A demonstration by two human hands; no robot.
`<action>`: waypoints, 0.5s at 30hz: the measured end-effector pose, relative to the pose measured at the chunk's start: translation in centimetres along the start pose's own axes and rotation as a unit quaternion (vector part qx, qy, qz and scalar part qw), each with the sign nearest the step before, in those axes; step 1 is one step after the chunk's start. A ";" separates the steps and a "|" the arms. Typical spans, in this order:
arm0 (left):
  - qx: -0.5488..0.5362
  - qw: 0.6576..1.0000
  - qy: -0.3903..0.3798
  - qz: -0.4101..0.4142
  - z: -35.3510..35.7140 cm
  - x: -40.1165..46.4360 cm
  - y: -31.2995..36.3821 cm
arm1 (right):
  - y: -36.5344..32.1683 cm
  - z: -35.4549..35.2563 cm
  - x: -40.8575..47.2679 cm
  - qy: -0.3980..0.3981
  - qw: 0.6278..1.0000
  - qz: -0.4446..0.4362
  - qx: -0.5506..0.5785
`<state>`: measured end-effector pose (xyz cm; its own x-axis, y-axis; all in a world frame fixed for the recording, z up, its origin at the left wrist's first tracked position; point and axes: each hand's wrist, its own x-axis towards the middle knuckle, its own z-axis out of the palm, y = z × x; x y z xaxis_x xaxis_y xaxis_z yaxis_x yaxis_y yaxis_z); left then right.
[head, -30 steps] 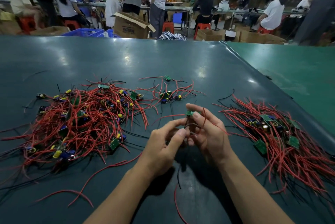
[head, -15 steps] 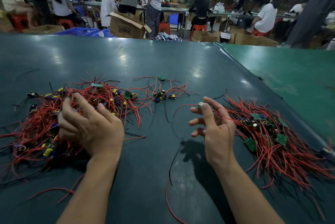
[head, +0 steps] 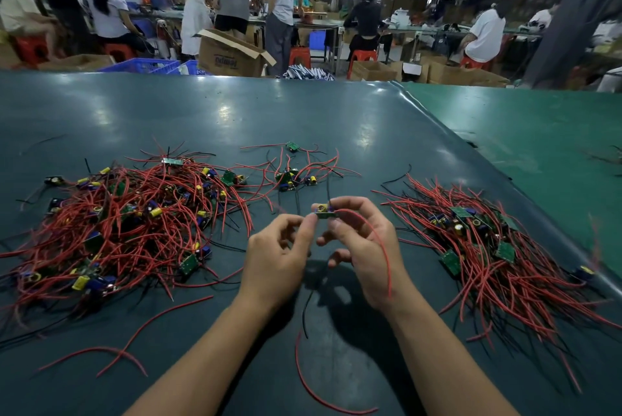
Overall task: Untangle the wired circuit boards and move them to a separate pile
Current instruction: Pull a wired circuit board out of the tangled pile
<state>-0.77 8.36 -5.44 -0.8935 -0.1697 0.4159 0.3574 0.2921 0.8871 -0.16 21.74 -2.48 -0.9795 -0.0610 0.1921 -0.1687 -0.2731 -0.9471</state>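
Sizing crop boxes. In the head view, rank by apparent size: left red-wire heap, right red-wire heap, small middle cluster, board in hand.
1. Tangled red-wire heap on the left.
2. Red-wire heap on the right, cut off by the frame edge, so the gap is unsure.
3. Small middle cluster of wired boards.
4. Small green circuit board pinched by both hands.

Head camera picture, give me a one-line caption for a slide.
Both hands, left and right, pinch one wired circuit board above the table, tangled pile left, sorted pile right.
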 end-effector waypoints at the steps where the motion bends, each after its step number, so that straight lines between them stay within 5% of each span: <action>1: -0.041 0.999 -0.016 -0.015 -0.1 0.1 0.0 | 0.1 0.1 -0.1 -0.006 1.000 0.000 0.002; 8: -0.218 0.971 -0.027 -0.098 -0.8 0.9 0.0 | 0.4 -0.1 0.2 -0.005 0.999 0.033 -0.032; 15: -0.074 0.997 0.002 -0.028 0.0 0.5 -0.3 | -0.6 -0.8 2.2 0.095 0.994 -0.011 0.043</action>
<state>-1.30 8.18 -5.52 -0.9120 -0.1857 0.3658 0.3438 0.1403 0.9285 -2.29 22.51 -1.66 -0.9804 0.1255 0.1519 -0.1874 -0.3549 -0.9159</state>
